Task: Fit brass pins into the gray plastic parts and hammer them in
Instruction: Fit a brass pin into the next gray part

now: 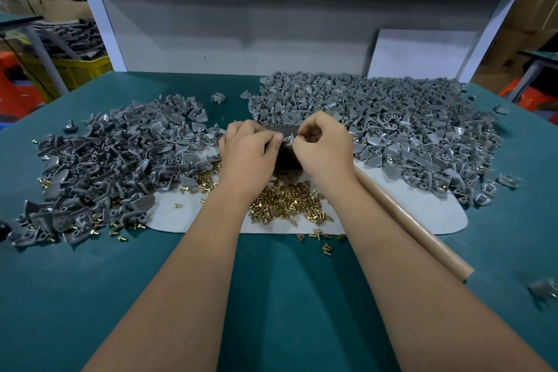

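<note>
On a green table (271,296), two heaps of gray parts flank a white mat (422,214): a bigger right heap (392,130), many of its pieces showing brass, and a left heap (114,160). A wooden handle (416,229), likely the hammer's, lies on the mat beside the right forearm, and a scatter of brass pins (283,202) sits between the wrists. Above a dark block (287,157), the left hand (247,151) curls its fingers round a single gray part (288,139), while the right hand (323,145) pinches a pin (297,136) at that part's edge. The fit looks under way, not yet seated. The risks from here: a pin started crooked could jam or crack the plastic under the hammer; a loose pinch could drop it into the scatter below; and a part set off-centre on the block may skip when struck, with fingers close by.
</note>
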Available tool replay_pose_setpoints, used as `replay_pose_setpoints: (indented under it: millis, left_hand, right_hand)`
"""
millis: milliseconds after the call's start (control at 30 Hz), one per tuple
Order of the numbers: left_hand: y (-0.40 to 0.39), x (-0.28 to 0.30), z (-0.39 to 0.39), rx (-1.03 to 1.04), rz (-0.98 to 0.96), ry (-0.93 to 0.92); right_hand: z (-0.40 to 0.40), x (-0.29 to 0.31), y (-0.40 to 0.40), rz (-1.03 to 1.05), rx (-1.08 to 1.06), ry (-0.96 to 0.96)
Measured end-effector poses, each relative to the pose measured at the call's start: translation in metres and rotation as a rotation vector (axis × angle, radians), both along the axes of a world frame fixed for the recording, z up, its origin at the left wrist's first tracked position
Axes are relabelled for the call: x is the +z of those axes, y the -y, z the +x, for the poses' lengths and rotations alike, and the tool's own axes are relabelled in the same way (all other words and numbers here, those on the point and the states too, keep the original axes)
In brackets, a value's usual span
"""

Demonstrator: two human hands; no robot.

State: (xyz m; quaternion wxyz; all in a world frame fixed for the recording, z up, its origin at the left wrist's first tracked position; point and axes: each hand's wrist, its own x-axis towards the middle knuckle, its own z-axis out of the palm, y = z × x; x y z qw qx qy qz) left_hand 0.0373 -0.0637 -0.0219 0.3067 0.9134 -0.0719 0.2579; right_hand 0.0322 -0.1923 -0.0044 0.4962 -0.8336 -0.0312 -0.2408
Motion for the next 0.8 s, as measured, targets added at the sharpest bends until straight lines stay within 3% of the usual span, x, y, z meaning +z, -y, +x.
replay_pose_setpoints:
  millis: [367,800]
  left_hand:
    - [0.001,0.0048,-0.0032,-0.053,-0.16,-0.006]
    - [0.0017,0.0038,-0.0071,-0.085,-0.172,-0.035]
  right_hand:
    - [0.0053,0.0,0.0027,-0.081,0.021,-0.017]
    - [0.0048,-0.0024,-0.0024,-0.16,-0.012,-0.024]
